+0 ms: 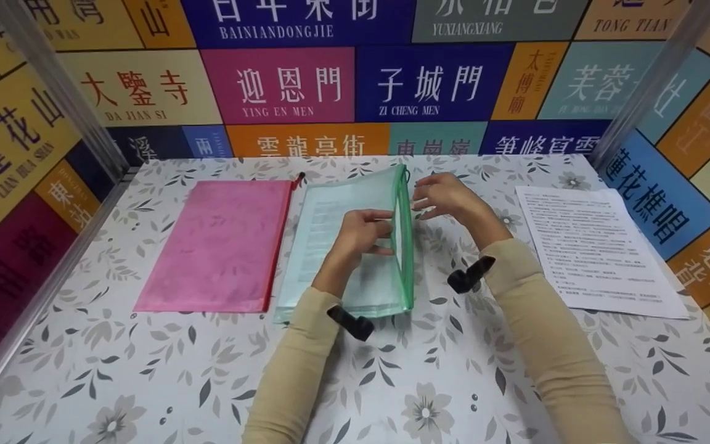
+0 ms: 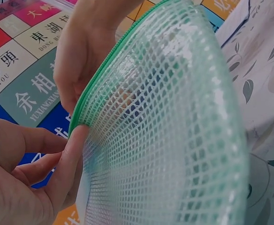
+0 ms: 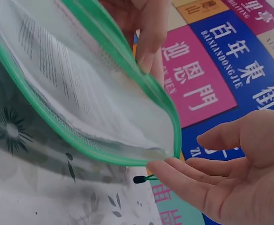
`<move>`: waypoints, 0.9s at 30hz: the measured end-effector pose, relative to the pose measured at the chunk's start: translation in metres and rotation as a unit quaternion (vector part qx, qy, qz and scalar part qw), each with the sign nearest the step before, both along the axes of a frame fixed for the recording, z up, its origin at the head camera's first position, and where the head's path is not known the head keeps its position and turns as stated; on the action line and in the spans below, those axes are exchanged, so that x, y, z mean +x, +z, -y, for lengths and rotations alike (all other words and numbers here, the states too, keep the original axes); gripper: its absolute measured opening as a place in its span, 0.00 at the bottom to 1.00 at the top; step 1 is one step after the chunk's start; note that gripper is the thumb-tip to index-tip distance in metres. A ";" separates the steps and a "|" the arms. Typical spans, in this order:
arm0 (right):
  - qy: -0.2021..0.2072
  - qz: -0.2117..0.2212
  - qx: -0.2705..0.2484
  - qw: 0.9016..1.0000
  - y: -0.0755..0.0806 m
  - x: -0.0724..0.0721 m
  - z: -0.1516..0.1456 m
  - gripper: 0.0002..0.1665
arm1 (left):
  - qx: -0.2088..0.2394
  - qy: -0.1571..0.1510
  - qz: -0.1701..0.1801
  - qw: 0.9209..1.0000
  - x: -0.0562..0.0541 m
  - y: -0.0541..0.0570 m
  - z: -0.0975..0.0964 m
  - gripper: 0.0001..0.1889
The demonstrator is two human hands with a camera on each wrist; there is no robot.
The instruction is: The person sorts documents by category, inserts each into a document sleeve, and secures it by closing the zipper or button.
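A pale green mesh zipper pouch [image 1: 376, 285] lies in front of me, its green zipper edge [image 1: 408, 265] lifted and gaping on the right side. My left hand [image 1: 360, 233] pinches the upper layer along that edge between thumb and fingers; the left wrist view shows the fingertips [image 2: 76, 138] at the zipper. Printed paper [image 3: 66, 79] shows inside the mouth in the right wrist view. My right hand [image 3: 231, 173] has loosely extended fingers, with the fingertips right at the pouch's far corner. A dark zipper pull [image 3: 140, 179] on a green cord hangs beside them.
To the left lies a pink pouch [image 1: 213, 246] with a red zipper edge. A stack of printed sheets [image 1: 601, 246] rests at the right of the flower-patterned table [image 1: 207, 382]. Sign-covered walls [image 1: 293, 80] enclose the back and sides.
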State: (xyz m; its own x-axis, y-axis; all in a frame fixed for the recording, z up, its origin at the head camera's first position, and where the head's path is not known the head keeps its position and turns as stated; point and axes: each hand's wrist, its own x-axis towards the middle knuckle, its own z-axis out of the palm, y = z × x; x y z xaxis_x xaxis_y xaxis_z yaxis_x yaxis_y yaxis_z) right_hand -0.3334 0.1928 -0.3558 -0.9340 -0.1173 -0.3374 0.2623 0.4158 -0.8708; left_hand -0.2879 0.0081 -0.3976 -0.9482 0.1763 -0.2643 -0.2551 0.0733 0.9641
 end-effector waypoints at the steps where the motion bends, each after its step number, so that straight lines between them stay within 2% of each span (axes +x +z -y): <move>1: -0.003 -0.003 0.004 1.000 -0.003 -0.003 0.000 0.31 | -0.001 0.001 0.001 1.000 0.000 -0.001 0.000 0.16; 7: -0.031 -0.049 0.040 0.997 -0.020 -0.017 -0.001 0.30 | -0.003 0.002 0.004 1.000 0.000 -0.001 0.000 0.15; 10: -0.051 -0.072 0.049 0.995 -0.028 -0.023 0.003 0.31 | 0.002 -0.001 -0.007 1.000 0.001 -0.002 0.002 0.16; 15: -0.082 -0.088 0.051 0.991 -0.037 -0.036 0.006 0.31 | 0.005 -0.005 -0.015 1.000 0.002 -0.003 0.002 0.16; 22: -0.056 -0.126 0.033 0.990 -0.038 -0.051 0.001 0.37 | -0.006 -0.006 -0.010 1.000 0.002 -0.002 0.000 0.15; 27: -0.038 -0.106 0.034 0.993 -0.039 -0.055 0.006 0.42 | -0.005 -0.010 -0.005 1.000 0.002 -0.003 0.002 0.15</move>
State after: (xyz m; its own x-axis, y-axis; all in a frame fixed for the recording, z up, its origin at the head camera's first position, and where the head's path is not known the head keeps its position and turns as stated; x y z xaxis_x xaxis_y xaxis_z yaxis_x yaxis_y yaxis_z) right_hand -0.3889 0.1865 -0.3952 -0.9903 -0.0268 -0.1361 0.1085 0.4616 -0.8804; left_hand -0.2860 0.0064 -0.4007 -0.9473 0.1929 -0.2556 -0.2429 0.0877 0.9661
